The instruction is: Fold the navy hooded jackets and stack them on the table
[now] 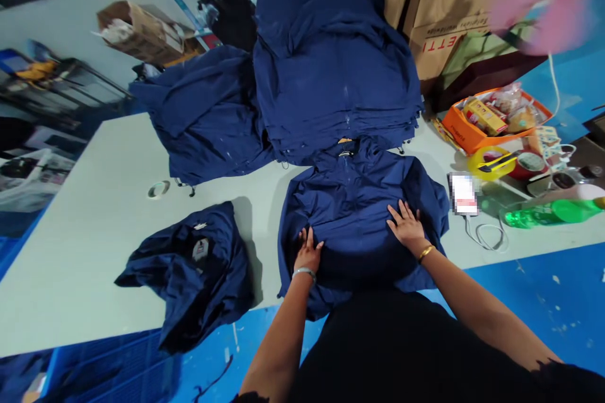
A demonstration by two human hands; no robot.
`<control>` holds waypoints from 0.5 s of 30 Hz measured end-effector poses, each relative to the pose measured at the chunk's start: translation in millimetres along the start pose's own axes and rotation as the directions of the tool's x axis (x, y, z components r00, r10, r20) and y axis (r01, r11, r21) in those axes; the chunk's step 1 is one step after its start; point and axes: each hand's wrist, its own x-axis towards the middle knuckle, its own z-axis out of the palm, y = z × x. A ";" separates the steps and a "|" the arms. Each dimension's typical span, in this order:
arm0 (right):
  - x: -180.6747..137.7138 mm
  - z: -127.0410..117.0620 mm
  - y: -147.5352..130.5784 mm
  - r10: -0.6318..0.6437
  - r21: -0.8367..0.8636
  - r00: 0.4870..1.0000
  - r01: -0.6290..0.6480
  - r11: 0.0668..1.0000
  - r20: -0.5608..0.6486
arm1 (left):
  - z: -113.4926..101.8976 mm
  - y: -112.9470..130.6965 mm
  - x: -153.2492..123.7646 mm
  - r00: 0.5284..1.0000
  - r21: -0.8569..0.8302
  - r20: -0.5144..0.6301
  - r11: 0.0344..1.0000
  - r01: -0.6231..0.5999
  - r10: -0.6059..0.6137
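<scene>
A navy jacket (352, 214) lies spread on the white table in front of me, its collar pointing away and its lower edge hanging over the near side. My left hand (309, 253) rests on the jacket's left part, fingers apart. On its right part my right hand (405, 224) lies flat with the fingers spread. Neither hand grips the cloth. Left of this jacket, a crumpled navy jacket (203, 277) with a white label inside hangs partly over the table edge. Behind, a tall pile of navy jackets (335, 75) touches or nearly touches the collar.
A lower pile of navy jackets (212, 113) sits at back left, near a tape roll (158, 189) on the white table (94, 201). To the right are a phone (464, 194) with a cable, a green bottle (551, 213) and an orange snack box (477, 138). Cardboard boxes (444, 6) stand behind.
</scene>
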 end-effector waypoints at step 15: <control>-43.0 -3.3 2.9 -0.149 -0.048 0.984 0.145 0.988 -0.095 | -13.6 73.6 29.8 0.992 0.203 -0.023 0.972 -0.118 0.125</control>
